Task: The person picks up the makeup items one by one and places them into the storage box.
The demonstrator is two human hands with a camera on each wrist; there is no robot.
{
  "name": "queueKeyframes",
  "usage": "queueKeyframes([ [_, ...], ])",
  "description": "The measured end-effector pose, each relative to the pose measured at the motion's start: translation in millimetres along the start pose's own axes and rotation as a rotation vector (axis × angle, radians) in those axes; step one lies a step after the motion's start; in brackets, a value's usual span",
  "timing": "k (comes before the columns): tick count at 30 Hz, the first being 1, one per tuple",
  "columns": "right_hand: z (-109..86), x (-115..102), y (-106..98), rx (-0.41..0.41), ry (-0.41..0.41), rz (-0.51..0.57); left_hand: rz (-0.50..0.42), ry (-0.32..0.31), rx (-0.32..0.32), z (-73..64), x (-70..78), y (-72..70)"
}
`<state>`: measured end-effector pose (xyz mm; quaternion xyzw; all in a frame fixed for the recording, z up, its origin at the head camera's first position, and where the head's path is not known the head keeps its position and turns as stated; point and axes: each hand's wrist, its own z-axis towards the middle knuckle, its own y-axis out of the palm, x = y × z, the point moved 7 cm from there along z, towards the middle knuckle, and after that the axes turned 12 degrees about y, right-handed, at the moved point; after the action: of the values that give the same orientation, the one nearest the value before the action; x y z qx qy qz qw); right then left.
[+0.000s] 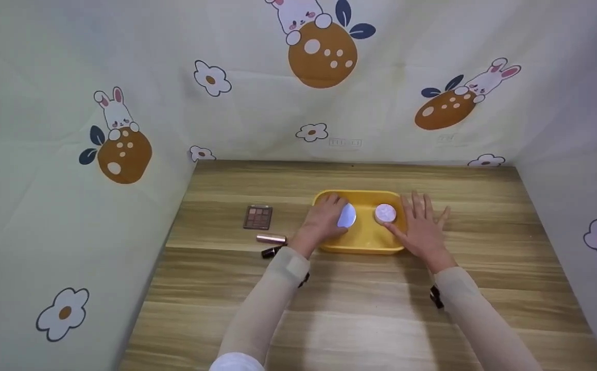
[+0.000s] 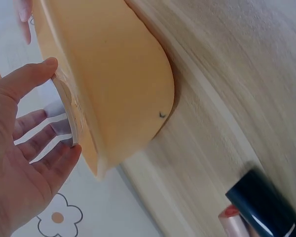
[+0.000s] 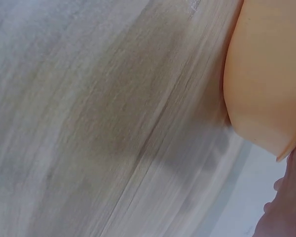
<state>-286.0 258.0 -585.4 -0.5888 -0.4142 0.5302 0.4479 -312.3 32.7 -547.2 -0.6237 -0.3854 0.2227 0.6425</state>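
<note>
One disc [image 1: 348,215], partly hidden by fingers [image 1: 333,200].

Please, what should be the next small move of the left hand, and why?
Probably the left hand should lower the pale disc onto the yellow tray floor and let go: its thumb and fingers hold the disc over the tray's left end, the round container is toward the right, and bare floor shows between.

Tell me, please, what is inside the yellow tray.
Inside the yellow tray, a round pale-topped container sits toward the right. The left hand holds a round disc over the left part; whatever lies beneath them is covered.
</note>
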Motion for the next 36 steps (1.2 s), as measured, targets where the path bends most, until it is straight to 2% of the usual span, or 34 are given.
queueKeyframes([
  [10, 0.7, 0, 3, 0.0, 0.013, -0.021, 0.019, -0.005, -0.073, 16.1, 10.5, 18.9],
  [17, 2.1, 1, 6, -0.006, 0.025, -0.029, 0.047, 0.051, -0.062, 29.2, 19.4, 22.5],
  [25, 0.9, 1, 3, -0.024, 0.026, -0.028, 0.071, 0.079, -0.08, 43.8, 27.0, 27.0],
  [36, 1.8, 1, 4, -0.043, 0.038, -0.028, 0.111, 0.093, -0.131, 50.1, 32.3, 37.9],
])
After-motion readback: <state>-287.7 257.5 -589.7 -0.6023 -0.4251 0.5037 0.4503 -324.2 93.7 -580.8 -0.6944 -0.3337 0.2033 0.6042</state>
